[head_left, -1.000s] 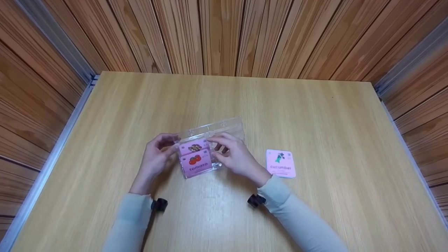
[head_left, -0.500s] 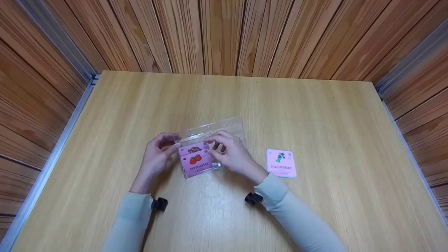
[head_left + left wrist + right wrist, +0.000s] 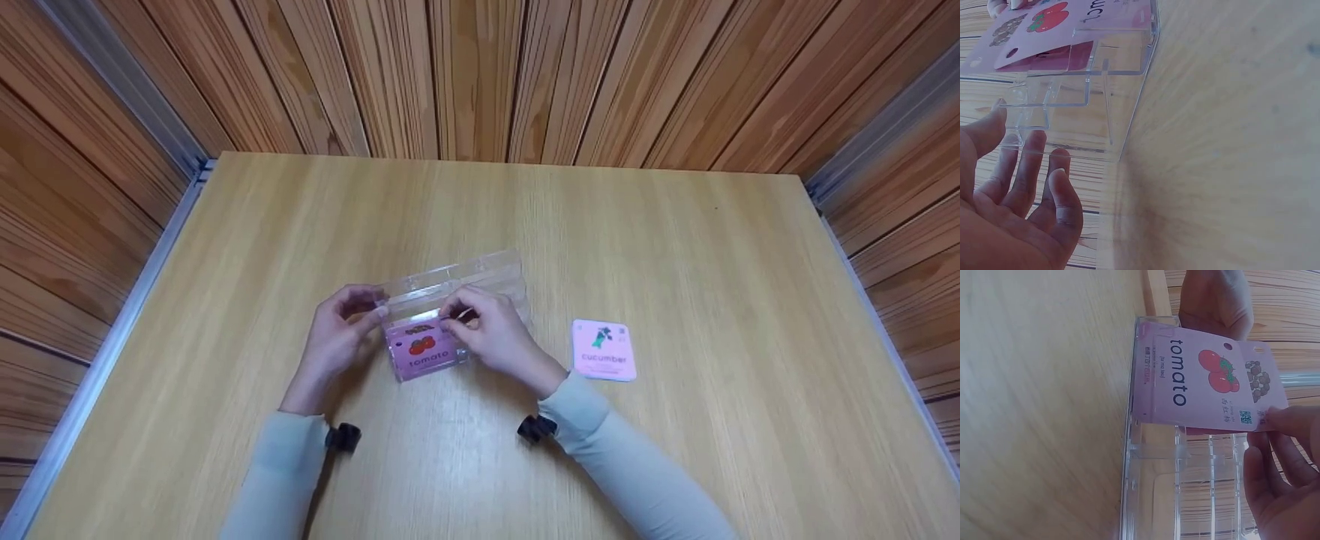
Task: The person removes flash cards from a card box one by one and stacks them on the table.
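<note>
A clear acrylic box (image 3: 480,266) stands mid-table. A pink "tomato" card (image 3: 426,352) stands upright in its front slot, with a second pink card showing a brown picture (image 3: 418,328) just behind it. My right hand (image 3: 491,330) pinches the cards' top edge from the right. In the right wrist view its fingertips (image 3: 1283,424) sit on the top corner of the tomato card (image 3: 1185,382). My left hand (image 3: 337,337) rests against the box's left end. In the left wrist view its fingers (image 3: 1027,169) lie relaxed beside the box (image 3: 1123,95).
A pink "cucumber" card (image 3: 604,351) lies flat on the wooden table (image 3: 675,247), right of my right hand. Wood-panelled walls close in the table at the back and both sides, with metal rails along the side edges.
The two pink cards have sunk lower into the box's front slot. My right hand has shifted slightly left and down with them. The left hand has stayed put.
</note>
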`<state>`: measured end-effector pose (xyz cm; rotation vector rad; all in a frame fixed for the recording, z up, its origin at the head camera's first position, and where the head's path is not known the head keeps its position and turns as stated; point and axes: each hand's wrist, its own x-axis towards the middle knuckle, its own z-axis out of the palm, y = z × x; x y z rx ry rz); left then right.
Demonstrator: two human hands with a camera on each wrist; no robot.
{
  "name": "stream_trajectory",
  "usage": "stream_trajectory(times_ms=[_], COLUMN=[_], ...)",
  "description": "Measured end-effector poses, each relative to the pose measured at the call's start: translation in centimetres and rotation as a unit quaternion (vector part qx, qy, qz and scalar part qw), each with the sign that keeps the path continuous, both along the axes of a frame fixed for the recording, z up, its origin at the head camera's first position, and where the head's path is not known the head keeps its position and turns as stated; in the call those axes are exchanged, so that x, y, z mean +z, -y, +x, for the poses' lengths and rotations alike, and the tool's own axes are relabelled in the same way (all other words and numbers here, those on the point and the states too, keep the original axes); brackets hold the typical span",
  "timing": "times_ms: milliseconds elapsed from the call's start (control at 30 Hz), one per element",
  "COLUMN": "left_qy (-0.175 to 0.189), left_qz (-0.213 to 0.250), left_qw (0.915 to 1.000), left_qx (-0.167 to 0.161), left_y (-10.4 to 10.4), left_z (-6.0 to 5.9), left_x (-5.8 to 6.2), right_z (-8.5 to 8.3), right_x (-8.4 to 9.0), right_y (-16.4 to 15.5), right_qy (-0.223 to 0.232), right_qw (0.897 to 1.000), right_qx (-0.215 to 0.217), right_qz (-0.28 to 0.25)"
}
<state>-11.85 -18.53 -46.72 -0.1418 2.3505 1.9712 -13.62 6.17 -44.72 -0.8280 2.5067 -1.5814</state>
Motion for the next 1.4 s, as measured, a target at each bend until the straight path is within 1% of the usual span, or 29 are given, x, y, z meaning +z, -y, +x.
stream_trajectory(times_ms=[67, 233, 300, 500, 600, 900, 1033, 1200, 1400], left_qy=[-0.001, -0.011, -0.009, 0.0, 0.001, -0.008, -0.012, -0.006, -0.003], left_qz=[-0.004, -0.001, 0.001, 0.004, 0.008, 0.01, 0.007, 0.004, 0.002], left_qw=[1.0, 0.9998, 0.9998, 0.9999, 0.9999, 0.9999, 0.9999, 0.9999, 0.9999], left_qx=[0.002, 0.015, 0.017, 0.011, 0.009, 0.003, 0.004, 0.008, 0.013], left_y=[0.0, -0.2, -0.3, -0.1, -0.1, 0.0, 0.0, -0.2, -0.3], left_z=[-0.1, -0.1, 0.0, 0.1, 0.1, 0.2, 0.2, 0.2, 0.2], left_x=[-0.1, -0.2, -0.2, -0.2, -0.1, -0.1, -0.1, 0.0, -0.1], right_z=[0.0, -0.1, 0.0, 0.1, 0.3, 0.7, 0.6, 0.4, 0.3], right_x=[0.0, 0.1, 0.3, 1.0, 1.5, 2.6, 2.7, 2.7, 2.6], right_y=[0.0, -0.1, -0.2, -0.5, -0.8, -2.3, -3.5, -5.2, -7.3], right_qy=[0.001, -0.016, -0.019, -0.005, -0.006, 0.0, -0.006, -0.021, -0.015], right_qw=[1.0, 0.999, 0.998, 0.993, 0.991, 0.989, 0.988, 0.987, 0.985], right_qx=[-0.001, -0.004, -0.007, -0.019, -0.025, -0.04, -0.048, -0.063, -0.092], right_qz=[-0.009, -0.045, -0.058, -0.114, -0.131, -0.139, -0.147, -0.15, -0.144])
